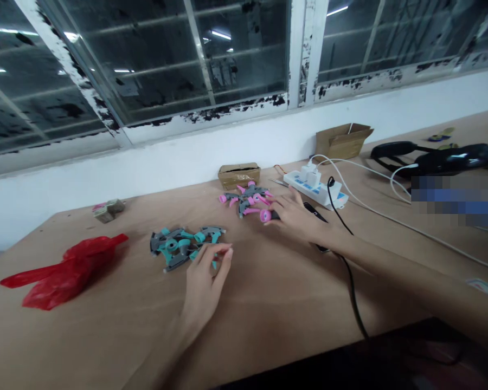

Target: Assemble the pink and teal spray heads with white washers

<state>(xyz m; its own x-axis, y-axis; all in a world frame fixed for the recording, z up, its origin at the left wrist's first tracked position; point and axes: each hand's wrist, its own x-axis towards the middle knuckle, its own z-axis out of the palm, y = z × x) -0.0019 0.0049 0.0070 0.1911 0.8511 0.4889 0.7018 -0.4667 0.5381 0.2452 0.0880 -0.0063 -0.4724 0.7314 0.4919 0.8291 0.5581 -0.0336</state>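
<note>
My right hand [293,214] has its fingers closed around a small pink-and-grey plastic piece [265,216], whose round pink end points left. Just beyond it lies a heap of similar pink-and-grey plastic pieces [248,197]. Thumb and forefinger of my left hand [207,273] are pinched together; whatever may be between them is too small to make out. That hand is at the right front edge of a pile of teal-and-grey plastic pieces [182,244], partly covering it.
A crumpled red plastic bag [75,265] lies at the left. Cardboard boxes [239,176] stand along the wall. A white power strip [315,187] with plugs and cables is behind my right hand, and a dark phone-like device [315,211] lies partly under that arm.
</note>
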